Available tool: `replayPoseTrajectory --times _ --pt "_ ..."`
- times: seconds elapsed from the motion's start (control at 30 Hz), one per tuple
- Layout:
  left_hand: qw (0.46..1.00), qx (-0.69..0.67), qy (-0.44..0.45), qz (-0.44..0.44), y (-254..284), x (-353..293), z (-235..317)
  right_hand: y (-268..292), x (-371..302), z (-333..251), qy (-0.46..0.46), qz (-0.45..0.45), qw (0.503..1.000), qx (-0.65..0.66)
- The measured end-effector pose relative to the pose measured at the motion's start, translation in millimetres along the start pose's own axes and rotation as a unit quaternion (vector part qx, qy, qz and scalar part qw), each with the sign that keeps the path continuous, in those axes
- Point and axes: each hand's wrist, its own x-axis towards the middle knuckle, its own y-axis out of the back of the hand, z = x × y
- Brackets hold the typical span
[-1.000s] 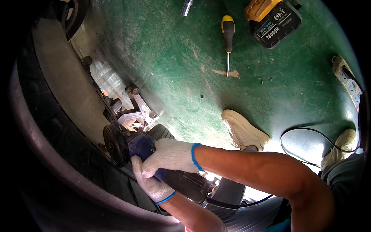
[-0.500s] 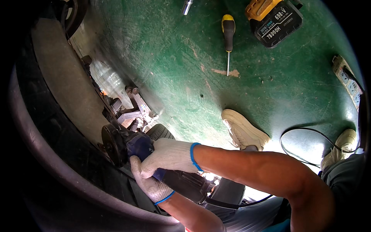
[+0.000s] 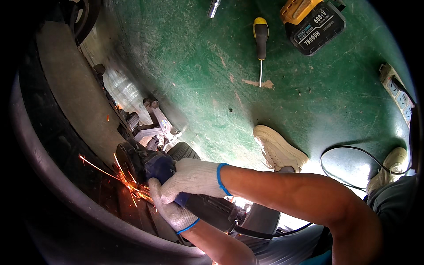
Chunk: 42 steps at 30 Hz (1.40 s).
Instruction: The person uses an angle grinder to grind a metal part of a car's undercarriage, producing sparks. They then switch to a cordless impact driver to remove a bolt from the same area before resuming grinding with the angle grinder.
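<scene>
Both my hands wear white knitted gloves with blue cuffs and are closed around a blue and black angle grinder [image 3: 160,168]. My right hand [image 3: 194,177] wraps over the top of its body, and my left hand [image 3: 170,210] grips just below, its fingers against the right hand's. The grinder's disc [image 3: 126,161] stands on edge inside a dark curved vehicle panel [image 3: 66,145]. Orange sparks [image 3: 131,183] spray from the disc's lower edge toward the left and near my left fingers. The exact contact spot is hidden by the sparks and shadow.
On the green floor [image 3: 212,88] lie a yellow-black screwdriver [image 3: 261,44], a metal socket [image 3: 213,8] and a black and yellow battery pack [image 3: 314,28]. A power strip [image 3: 397,95] and looping black cable [image 3: 324,154] are at right. A metal jack-like frame [image 3: 161,121] stands beyond the grinder.
Sparks now fly from the grinder's disc, where there were none before. The disc's area glows orange. Both hands hold almost the same place and grip.
</scene>
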Motion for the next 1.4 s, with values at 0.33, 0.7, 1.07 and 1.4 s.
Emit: replayPoseTrajectory --times 0.33,0.7,1.07,1.4 --pt "1.000 -0.020 0.005 0.005 0.4 -1.0 -6.0 1.0 -11.4 -13.3 -0.023 -0.008 0.999 -0.024" --pt "0.995 -0.080 0.055 0.027 -0.7 2.0 -3.9 0.0 -18.5 -19.8 -0.030 -0.009 0.999 -0.042" --pt "1.000 -0.019 -0.021 0.001 6.9 -0.6 -9.5 -5.6 -17.9 -22.3 -0.027 0.005 1.000 0.011" --pt "0.995 0.025 -0.042 0.087 -9.8 -5.1 -12.0 -5.9 -5.3 -9.7 -0.022 0.001 1.000 0.009"
